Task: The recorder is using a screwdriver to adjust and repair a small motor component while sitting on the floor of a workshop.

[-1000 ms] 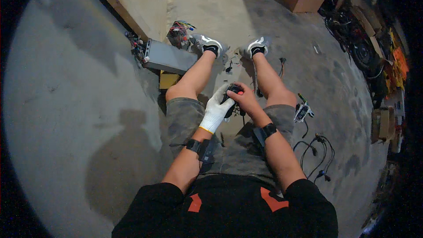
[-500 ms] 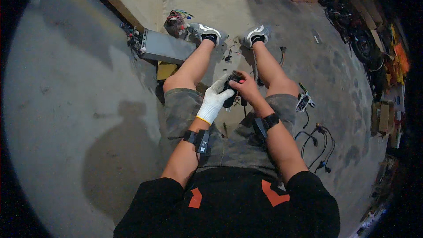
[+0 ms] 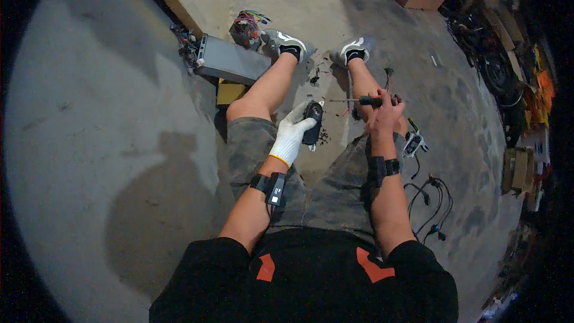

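Though apart, L hand (image 3: 290, 133) w/ grip round blk device (image 3: 311, 125), R hand (image 3: 385, 117) w/ grip round screwdriver (image 3: 369, 101)

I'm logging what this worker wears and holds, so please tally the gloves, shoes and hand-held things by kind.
White glove: 1
Grey shoes: 2
Black rounded device, in the left hand: 1
Screwdriver, in the right hand: 1
Total: 5

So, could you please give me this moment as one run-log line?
left hand: gloved, holding black oblong part; right hand: bare, holding screwdriver, pointing left, apart from part; off to right: black cables
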`<state>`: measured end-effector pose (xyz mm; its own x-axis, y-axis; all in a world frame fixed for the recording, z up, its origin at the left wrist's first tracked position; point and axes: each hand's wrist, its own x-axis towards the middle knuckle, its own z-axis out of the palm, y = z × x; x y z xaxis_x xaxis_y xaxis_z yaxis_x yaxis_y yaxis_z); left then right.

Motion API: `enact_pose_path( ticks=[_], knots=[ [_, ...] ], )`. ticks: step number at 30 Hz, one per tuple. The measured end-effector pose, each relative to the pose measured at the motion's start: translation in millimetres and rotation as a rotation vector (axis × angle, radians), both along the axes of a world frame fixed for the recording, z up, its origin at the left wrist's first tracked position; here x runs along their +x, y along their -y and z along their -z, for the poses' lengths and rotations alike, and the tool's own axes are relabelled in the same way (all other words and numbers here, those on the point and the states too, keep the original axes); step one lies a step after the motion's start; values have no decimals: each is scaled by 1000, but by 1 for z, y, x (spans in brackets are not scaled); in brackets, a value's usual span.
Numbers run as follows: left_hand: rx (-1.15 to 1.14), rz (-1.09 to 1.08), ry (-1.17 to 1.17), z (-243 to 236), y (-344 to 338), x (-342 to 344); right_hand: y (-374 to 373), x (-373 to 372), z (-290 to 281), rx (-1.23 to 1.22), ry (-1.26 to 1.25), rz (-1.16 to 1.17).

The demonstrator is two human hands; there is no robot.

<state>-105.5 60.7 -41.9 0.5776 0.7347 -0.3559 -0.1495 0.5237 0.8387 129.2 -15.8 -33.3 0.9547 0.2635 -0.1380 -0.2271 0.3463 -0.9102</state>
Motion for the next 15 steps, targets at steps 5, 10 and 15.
enact_pose_path(
  ticks=[5,10,15],
  knots=[
    [41,-10,-57,14,-3,-3,-3,1,11,3,149,-134],
    [44,-10,-73,20,-5,-5,-8,-34,-26,-67,289,-234],
    [53,29,-53,4,0,-3,-7,-39,-21,-131,463,-320]
  ],
)
